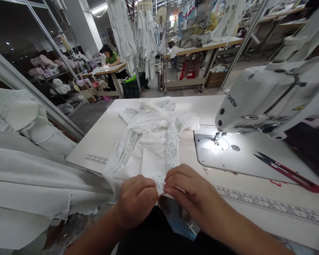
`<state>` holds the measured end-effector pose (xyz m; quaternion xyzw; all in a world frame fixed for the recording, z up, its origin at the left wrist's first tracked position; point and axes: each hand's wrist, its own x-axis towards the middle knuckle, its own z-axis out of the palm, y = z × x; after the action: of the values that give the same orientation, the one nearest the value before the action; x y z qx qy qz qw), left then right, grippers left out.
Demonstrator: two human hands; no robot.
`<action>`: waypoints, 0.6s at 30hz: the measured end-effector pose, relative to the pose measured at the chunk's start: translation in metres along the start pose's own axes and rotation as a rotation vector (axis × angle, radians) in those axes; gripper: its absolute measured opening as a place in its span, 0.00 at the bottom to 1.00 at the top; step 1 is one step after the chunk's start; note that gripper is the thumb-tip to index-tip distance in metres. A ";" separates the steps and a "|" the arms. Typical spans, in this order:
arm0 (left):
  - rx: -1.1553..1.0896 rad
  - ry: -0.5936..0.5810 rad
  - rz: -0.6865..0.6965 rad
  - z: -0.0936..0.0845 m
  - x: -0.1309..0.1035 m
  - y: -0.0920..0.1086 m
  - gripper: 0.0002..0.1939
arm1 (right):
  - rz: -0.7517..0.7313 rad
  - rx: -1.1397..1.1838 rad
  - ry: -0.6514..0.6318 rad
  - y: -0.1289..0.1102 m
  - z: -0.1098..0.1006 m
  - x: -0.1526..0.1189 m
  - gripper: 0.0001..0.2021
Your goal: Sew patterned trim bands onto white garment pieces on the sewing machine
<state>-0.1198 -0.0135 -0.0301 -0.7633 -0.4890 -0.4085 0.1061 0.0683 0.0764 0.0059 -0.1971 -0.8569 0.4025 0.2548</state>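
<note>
A white garment (151,145) with grey-patterned bands lies spread over the front part of the white table. My left hand (139,198) is closed on its near edge, the fingers curled into the cloth. Close beside it on the right, my right hand (187,187) pinches the same edge between thumb and fingers. The hands are a small gap apart at the table's front edge. To the right stands a white sewing machine (257,95), its lamp lighting the needle area and metal plate (210,156).
Red-handled thread snips (289,171) lie right of the plate. A printed ruler (268,205) runs along the table's front right. White cloth (34,180) hangs at the left. A person in green (110,58) sits at another table behind, beyond a metal frame.
</note>
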 end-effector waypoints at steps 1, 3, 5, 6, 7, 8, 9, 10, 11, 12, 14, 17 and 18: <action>-0.016 -0.010 -0.015 0.000 0.000 0.000 0.10 | 0.012 0.038 0.009 -0.001 0.003 0.000 0.10; -0.086 -0.041 -0.066 0.001 0.001 0.001 0.09 | 0.055 0.123 0.046 -0.003 0.007 0.000 0.10; -0.176 -0.074 -0.122 0.000 0.002 0.001 0.07 | 0.070 0.191 0.033 -0.004 0.011 -0.001 0.09; -0.208 -0.085 -0.139 0.000 0.003 0.002 0.06 | 0.045 0.186 0.002 -0.004 0.011 0.000 0.09; -0.220 -0.097 -0.140 -0.002 0.004 0.002 0.05 | -0.003 0.134 -0.042 -0.002 0.010 0.000 0.10; -0.215 -0.109 -0.129 -0.004 0.006 0.003 0.03 | -0.055 0.035 -0.080 0.002 0.008 0.001 0.10; -0.206 -0.120 -0.115 -0.007 0.007 0.004 0.02 | -0.082 -0.109 -0.098 0.009 0.003 0.003 0.11; -0.198 -0.124 -0.106 -0.012 0.008 0.004 0.02 | -0.088 -0.273 -0.101 0.017 -0.003 0.004 0.11; -0.193 -0.116 -0.111 -0.016 0.009 0.003 0.02 | -0.047 -0.431 -0.064 0.026 -0.011 0.005 0.10; -0.192 -0.094 -0.135 -0.021 0.010 0.002 0.02 | 0.055 -0.575 -0.020 0.035 -0.019 0.006 0.10; -0.194 -0.044 -0.255 -0.031 0.010 -0.003 0.05 | 0.155 -0.663 0.036 0.046 -0.035 0.005 0.10; -0.226 -0.051 -0.502 -0.038 0.010 -0.013 0.06 | 0.198 -0.580 -0.115 0.041 -0.042 0.000 0.13; -0.263 -0.075 -0.571 -0.038 0.011 -0.016 0.06 | 0.180 -0.527 -0.178 0.034 -0.040 -0.001 0.15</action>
<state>-0.1506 -0.0195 -0.0018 -0.6168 -0.6302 -0.4532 -0.1304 0.0970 0.1201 0.0005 -0.2958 -0.9299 0.2025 0.0820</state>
